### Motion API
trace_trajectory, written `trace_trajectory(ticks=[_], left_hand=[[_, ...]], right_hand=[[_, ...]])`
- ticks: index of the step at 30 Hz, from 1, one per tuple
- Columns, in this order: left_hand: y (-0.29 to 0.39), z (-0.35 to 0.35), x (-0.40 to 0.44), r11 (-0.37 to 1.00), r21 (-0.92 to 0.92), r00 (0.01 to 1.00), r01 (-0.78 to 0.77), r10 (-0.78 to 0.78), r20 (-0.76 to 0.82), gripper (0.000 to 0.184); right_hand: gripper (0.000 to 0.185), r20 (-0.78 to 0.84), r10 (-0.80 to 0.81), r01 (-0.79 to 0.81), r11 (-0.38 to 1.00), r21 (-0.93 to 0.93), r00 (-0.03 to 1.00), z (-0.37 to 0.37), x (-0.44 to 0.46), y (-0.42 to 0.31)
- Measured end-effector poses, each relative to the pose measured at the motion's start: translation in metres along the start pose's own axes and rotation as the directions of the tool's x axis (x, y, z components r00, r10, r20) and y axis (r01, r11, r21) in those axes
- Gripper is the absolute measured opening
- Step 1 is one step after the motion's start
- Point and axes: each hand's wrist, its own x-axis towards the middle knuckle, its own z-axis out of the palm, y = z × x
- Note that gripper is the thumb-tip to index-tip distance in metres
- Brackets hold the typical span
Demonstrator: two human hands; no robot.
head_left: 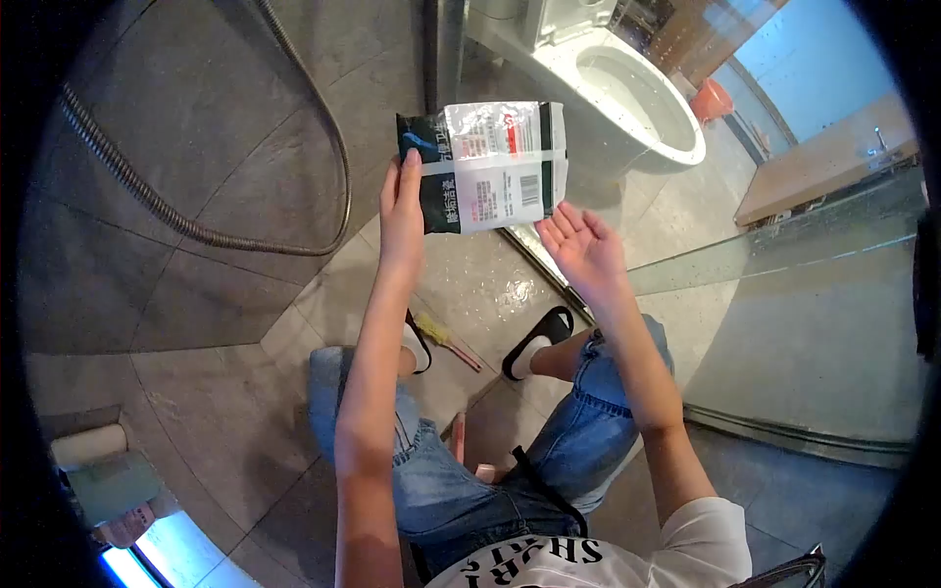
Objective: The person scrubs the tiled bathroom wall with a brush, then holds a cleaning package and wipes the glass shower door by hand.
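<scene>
My left hand [402, 211] grips the left end of a white and dark green plastic packet [495, 186], thumb on the printed face. Small text, a red mark and a barcode show on that face. At the packet's lower right corner is my right hand [583, 245], palm up with fingers stretched out. Whether its fingertips touch the packet, I cannot tell. Below, on the wet tiled floor, a scrub brush [446, 341] with yellowish bristles and a pink handle lies between my slippered feet.
A white toilet [627, 98] stands at the upper right, with an orange bucket [713, 100] beyond it. Curved shower glass [804, 323] runs along the right. On the left hangs a metal shower hose [211, 233]. A pink piece [459, 436] shows beneath me.
</scene>
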Motion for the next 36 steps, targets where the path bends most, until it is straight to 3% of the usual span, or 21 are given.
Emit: trace_trajectory(ticks=[1,3,5,7,8,10,12,14,15,17,19,20,23,24,28,30,33,36], left_hand=[[0.001,0.000,-0.002,0.998,0.061,0.998,-0.035,0.032,0.052,0.034],[-0.001,0.002,-0.003,0.989,0.125,0.991,-0.076,0.061,0.115,0.031],[-0.001,0.005,0.001,0.975,0.170,0.977,-0.146,0.115,0.177,0.028],[-0.008,0.001,0.003,0.838,0.431,0.932,-0.334,0.225,0.285,0.026],[-0.010,0.001,0.003,0.839,0.434,0.933,-0.329,0.219,0.285,0.026],[-0.014,0.002,0.004,0.931,0.248,0.942,-0.267,0.198,0.271,0.026],[-0.014,0.005,0.002,0.931,0.256,0.936,-0.260,0.178,0.302,0.026],[-0.016,0.008,-0.003,0.931,0.260,0.929,-0.256,0.163,0.332,0.026],[-0.017,0.012,-0.007,0.934,0.242,0.930,-0.264,0.181,0.320,0.026],[-0.022,0.014,-0.009,0.935,0.225,0.929,-0.274,0.197,0.312,0.025],[-0.028,0.014,-0.008,0.900,0.326,0.911,-0.289,0.154,0.383,0.025],[-0.030,0.016,-0.009,0.944,0.238,0.927,-0.229,0.137,0.348,0.024],[-0.023,0.016,-0.011,0.963,0.223,0.954,-0.151,0.082,0.289,0.023],[-0.023,0.015,-0.010,0.929,0.263,0.920,-0.260,0.156,0.359,0.024],[-0.025,0.015,-0.011,0.949,0.219,0.925,-0.229,0.142,0.353,0.024],[-0.026,0.012,-0.008,0.881,0.328,0.890,-0.342,0.191,0.414,0.024],[-0.016,0.016,-0.012,0.935,0.259,0.937,-0.243,0.157,0.312,0.024],[-0.020,0.012,-0.010,0.928,0.251,0.924,-0.275,0.183,0.337,0.024]], right_hand=[[0.033,-0.009,-0.006,0.006,1.000,0.016,1.000,-0.007,0.006,0.002],[0.034,0.144,0.070,-0.068,0.997,-0.020,0.987,-0.015,0.014,0.008],[0.035,0.088,0.017,-0.008,0.995,-0.102,0.996,-0.011,0.014,0.008],[0.036,0.045,0.047,-0.045,0.998,-0.041,0.998,-0.020,0.015,0.010],[0.037,0.021,0.055,-0.054,0.998,-0.035,0.998,-0.022,0.014,0.009],[0.037,0.014,0.040,-0.040,0.998,-0.040,0.999,-0.026,0.014,0.008],[0.037,0.012,0.022,-0.021,0.999,-0.043,1.000,-0.038,0.019,0.005],[0.037,0.370,0.130,-0.156,0.987,0.041,0.920,-0.063,0.029,0.003],[0.037,0.369,0.127,-0.153,0.987,0.043,0.921,-0.058,0.026,0.004],[0.036,0.031,0.050,-0.049,0.998,-0.042,0.998,-0.039,0.017,0.009],[0.035,0.026,0.049,-0.047,0.997,-0.058,0.998,-0.035,0.014,0.009],[0.035,0.021,0.050,-0.049,0.996,-0.078,0.999,-0.034,0.014,0.009],[0.037,0.052,0.018,-0.014,0.998,-0.063,0.999,-0.040,0.019,0.008],[0.037,0.052,0.015,-0.012,0.998,-0.058,0.999,-0.037,0.017,0.009],[0.037,0.043,-0.004,0.008,0.996,-0.085,0.999,-0.036,0.017,0.012],[0.037,0.065,0.001,0.003,0.998,-0.070,0.998,-0.037,0.018,0.013],[0.037,0.010,0.022,-0.021,0.999,-0.038,1.000,-0.030,0.013,0.012],[0.036,-0.075,0.011,-0.015,0.999,-0.050,0.997,-0.031,0.012,0.012]])
